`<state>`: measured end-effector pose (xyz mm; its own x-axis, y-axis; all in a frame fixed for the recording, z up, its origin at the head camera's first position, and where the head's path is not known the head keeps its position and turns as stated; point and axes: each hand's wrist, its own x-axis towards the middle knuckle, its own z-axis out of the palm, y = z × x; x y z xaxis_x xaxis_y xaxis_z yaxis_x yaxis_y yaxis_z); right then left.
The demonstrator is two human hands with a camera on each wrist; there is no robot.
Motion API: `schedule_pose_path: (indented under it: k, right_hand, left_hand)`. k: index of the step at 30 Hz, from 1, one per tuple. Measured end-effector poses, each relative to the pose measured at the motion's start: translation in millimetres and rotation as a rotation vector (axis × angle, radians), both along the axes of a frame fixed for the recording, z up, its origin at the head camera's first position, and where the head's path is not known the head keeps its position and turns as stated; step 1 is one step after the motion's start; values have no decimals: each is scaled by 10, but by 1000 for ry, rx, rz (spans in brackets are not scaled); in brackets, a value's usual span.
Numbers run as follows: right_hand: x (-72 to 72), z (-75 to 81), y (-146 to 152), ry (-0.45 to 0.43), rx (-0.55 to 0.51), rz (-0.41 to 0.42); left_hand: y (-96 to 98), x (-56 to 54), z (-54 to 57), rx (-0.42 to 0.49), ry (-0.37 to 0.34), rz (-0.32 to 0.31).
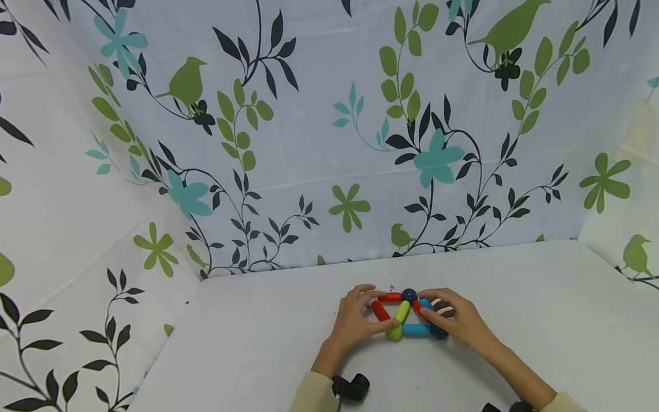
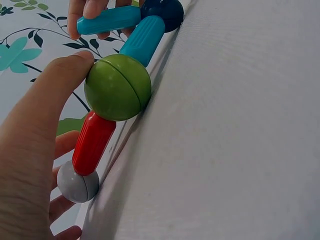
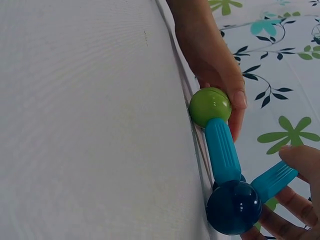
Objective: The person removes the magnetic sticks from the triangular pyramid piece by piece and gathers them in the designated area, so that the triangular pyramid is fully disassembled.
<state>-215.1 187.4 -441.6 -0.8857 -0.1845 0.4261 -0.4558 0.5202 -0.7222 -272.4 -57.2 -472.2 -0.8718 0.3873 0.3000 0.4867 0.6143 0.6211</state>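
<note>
A flat frame of coloured building sticks and balls lies on the white table between my hands. My left hand (image 1: 355, 319) grips its left side, thumb against the green ball (image 2: 117, 87) and fingers behind a grey-white ball (image 2: 78, 181). A red stick (image 2: 94, 143) joins those two balls. My right hand (image 1: 463, 320) pinches a light-blue stick (image 3: 274, 180) between thumb and fingers; that stick joins the near dark-blue ball (image 3: 234, 207). Another light-blue stick (image 1: 416, 330) runs from there to the green ball. A second dark-blue ball (image 1: 409, 295) tops the frame beside a red stick (image 1: 389, 297).
The white table (image 1: 247, 343) stretches around the frame. A patterned cloth (image 1: 309, 143) with leaves and birds hangs behind and along the sides. A black wrist device (image 1: 352, 387) sits at the left sleeve (image 1: 314, 392).
</note>
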Motion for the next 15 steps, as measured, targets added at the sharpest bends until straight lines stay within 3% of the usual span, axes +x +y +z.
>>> schedule_pose_path:
  k: [15]
  right_hand:
    - [-30,-44,32,84,13,-69]
  left_hand:
    - [-5,-9,-27,-21,30,-11]
